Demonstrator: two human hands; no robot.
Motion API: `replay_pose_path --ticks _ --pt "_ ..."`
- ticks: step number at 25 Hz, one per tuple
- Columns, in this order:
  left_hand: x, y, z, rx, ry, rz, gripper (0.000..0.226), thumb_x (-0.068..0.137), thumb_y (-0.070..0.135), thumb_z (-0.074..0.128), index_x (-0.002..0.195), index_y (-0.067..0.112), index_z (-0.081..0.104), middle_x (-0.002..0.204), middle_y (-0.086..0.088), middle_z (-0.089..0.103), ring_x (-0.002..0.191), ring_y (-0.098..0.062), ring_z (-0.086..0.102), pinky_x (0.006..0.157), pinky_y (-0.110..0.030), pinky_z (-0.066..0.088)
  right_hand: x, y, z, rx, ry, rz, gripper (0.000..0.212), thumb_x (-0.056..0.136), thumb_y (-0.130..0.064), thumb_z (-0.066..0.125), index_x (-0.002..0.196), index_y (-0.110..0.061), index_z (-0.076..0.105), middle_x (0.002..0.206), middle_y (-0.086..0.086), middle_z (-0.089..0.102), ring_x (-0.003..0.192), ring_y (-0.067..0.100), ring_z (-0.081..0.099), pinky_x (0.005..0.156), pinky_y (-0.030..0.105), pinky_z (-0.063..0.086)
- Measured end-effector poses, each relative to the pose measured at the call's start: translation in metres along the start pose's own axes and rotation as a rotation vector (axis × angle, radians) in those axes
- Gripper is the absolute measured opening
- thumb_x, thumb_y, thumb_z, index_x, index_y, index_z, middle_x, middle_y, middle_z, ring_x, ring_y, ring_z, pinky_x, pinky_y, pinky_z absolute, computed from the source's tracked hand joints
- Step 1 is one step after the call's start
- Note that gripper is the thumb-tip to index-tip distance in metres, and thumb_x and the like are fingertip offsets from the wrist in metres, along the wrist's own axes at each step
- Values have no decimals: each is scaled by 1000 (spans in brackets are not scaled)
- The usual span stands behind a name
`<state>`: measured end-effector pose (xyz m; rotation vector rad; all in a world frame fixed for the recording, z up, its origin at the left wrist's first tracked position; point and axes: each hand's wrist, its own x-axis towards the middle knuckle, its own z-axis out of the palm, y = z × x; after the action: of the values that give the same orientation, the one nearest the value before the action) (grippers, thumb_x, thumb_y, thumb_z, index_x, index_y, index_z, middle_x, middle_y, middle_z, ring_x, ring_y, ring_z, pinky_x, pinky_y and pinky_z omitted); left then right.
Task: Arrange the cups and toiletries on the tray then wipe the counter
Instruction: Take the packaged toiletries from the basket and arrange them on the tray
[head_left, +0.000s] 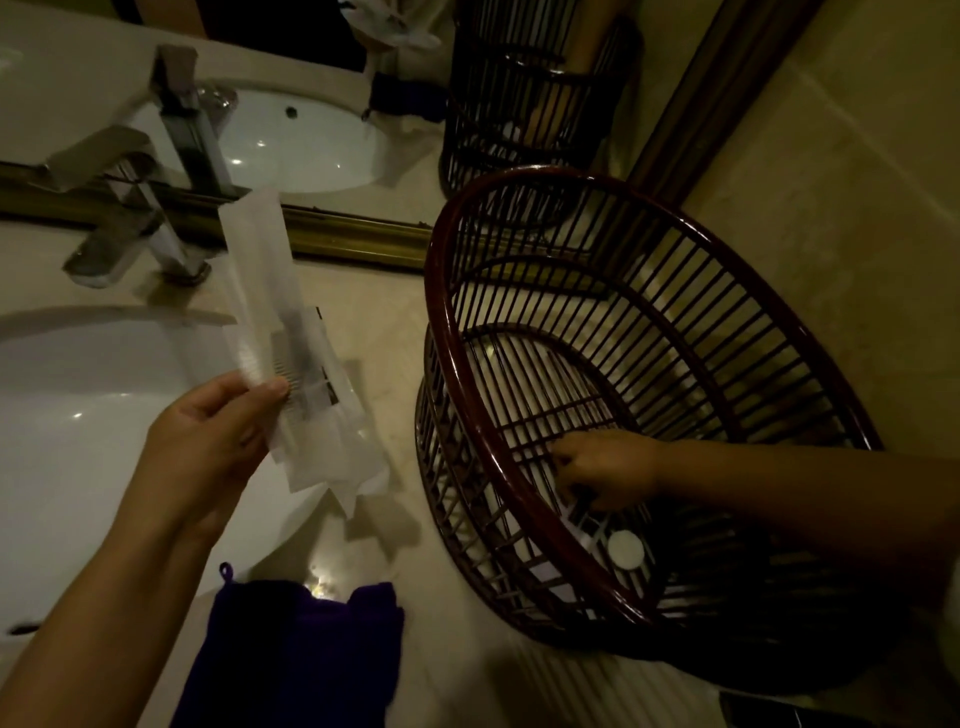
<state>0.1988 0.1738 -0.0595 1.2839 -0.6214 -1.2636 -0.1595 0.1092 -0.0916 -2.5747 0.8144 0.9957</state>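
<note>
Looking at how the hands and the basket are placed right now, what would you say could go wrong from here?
1. The left hand pinches several thin packets by one edge above the sink; one could slip into the basin.
2. The basket is tilted, with the right hand inside; it might tip, and the small white item could roll.

Head camera, looking down, close over counter (395, 322)

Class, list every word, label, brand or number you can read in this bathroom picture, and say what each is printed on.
No text can be read.
Sachets in the left hand: dark printed marks, too blurred to read.
White round lid in the basket: blank, as far as shows.
Purple cloth, tap: no marking visible.
</note>
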Motion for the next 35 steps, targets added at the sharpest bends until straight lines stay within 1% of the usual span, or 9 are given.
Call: replay_pose_path --ticks 6,9,12,15,19,22,26,30,35 --pt "7 -5 -4 17 -34 -2 8 67 29 68 72 25 73 78 7 76 81 -9 72 61 -18 56 3 3 -4 -7 -11 28 15 82 -20 57 96 -16 61 101 5 61 100 23 53 75 30 39" --pt "10 -5 -8 11 -60 0 13 65 31 70 77 27 73 84 6 76 85 -11 71 63 -19 56 -2 0 -6 100 -125 63 34 77 -22 67 107 -16 53 109 5 56 99 22 52 72 30 39" --pt "10 -7 -8 9 -49 -3 11 67 30 69 76 26 74 83 6 76 84 -11 71 63 -20 57 -2 -3 -8 0 -143 9 32 82 -20 62 113 -16 55 112 7 58 102 23 54 82 34 46" --pt "8 -9 -5 4 -31 -5 7 72 25 66 72 25 73 79 7 76 80 -9 72 61 -19 57 1 -3 -13 -5 -150 -20 17 85 -16 57 102 -14 61 109 7 60 103 22 54 89 37 46" --pt "8 -11 -3 3 -33 -19 7 75 23 65 77 23 71 81 6 76 81 -10 72 63 -20 58 -8 0 -33 512 -214 128 10 84 -9 61 86 -20 61 85 -4 59 82 10 55 79 24 46" --pt "8 -13 -1 8 -65 -22 10 70 27 66 78 24 71 84 5 75 83 -11 71 65 -22 59 -20 -2 -28 794 -405 180 13 83 -8 63 82 -20 62 78 -7 55 81 13 53 90 35 46" --pt "11 -17 -5 5 -63 -17 12 67 30 68 76 25 71 84 5 75 85 -13 71 66 -22 59 -13 -12 -11 554 -453 208 8 82 -12 64 85 -19 59 85 -3 54 94 19 51 92 37 46" --pt "13 -22 -14 14 -57 -8 13 66 33 68 76 27 72 84 6 75 85 -11 71 64 -22 58 -4 -14 -8 344 -517 307 47 76 -29 72 115 -9 55 109 9 57 103 25 54 85 34 45" --pt "21 -25 -18 4 -64 -2 17 65 35 70 79 26 72 85 6 76 85 -10 71 66 -21 58 -12 -19 5 174 -538 238 54 76 -32 72 121 -10 53 121 12 56 110 28 52 85 34 41"
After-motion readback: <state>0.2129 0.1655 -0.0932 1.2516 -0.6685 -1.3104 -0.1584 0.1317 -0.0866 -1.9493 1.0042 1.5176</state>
